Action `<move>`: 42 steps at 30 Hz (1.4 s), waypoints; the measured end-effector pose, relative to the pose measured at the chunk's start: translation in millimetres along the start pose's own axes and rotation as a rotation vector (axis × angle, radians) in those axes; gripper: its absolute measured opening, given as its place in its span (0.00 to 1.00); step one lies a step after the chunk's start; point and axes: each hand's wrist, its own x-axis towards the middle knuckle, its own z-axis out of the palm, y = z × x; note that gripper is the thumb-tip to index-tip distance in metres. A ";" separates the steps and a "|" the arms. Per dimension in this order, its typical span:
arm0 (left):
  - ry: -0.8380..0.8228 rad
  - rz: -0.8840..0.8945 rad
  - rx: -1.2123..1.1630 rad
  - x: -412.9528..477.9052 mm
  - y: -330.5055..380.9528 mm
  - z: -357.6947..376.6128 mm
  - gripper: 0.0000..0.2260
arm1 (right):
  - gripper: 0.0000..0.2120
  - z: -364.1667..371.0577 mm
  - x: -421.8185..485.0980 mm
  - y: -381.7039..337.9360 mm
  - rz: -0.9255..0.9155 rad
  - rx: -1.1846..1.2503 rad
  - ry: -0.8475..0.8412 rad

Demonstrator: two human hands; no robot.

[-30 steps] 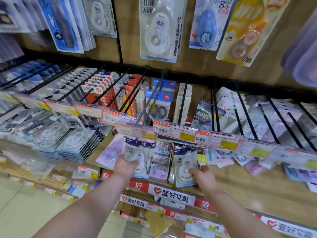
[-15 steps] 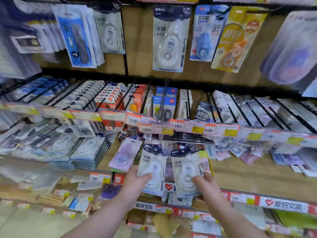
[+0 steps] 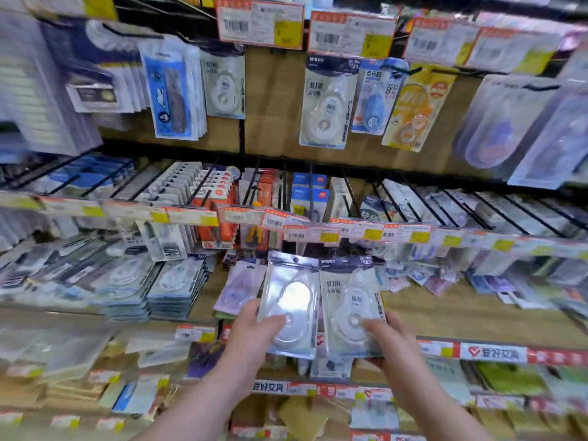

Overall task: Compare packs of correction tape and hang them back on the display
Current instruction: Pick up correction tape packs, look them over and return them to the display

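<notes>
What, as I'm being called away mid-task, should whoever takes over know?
Left hand: grips the left pack by its lower part; glare washes out its face.
Right hand: grips the right pack, printed front showing.
Both packs are held upright, side by side.
Done: both packs in hand, raised for comparing.
Left: finish comparing, then hang both back on the display.

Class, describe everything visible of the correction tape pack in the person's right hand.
The right-hand pack is a flat card with a dark blue header and a clear blister over a white rounded dispenser, dark characters printed beside it. It is held roughly upright; the right hand holds its lower part, thumb on front. Its left edge meets the left-hand pack.
</notes>
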 end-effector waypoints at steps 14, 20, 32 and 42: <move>-0.049 0.274 -0.136 -11.6 85.2 -2.2 0.13 | 0.10 25.3 -7.5 -91.5 -0.337 0.063 -0.050; -0.057 0.388 -0.149 -5.0 112.9 2.2 0.11 | 0.11 32.1 8.4 -143.8 -0.477 0.086 -0.059; -0.006 0.443 -0.203 4.7 136.1 8.8 0.11 | 0.10 51.7 38.5 -207.6 -0.554 0.118 -0.108; 0.052 0.454 -0.191 8.4 140.3 1.0 0.15 | 0.06 63.1 56.2 -215.7 -0.562 0.139 -0.097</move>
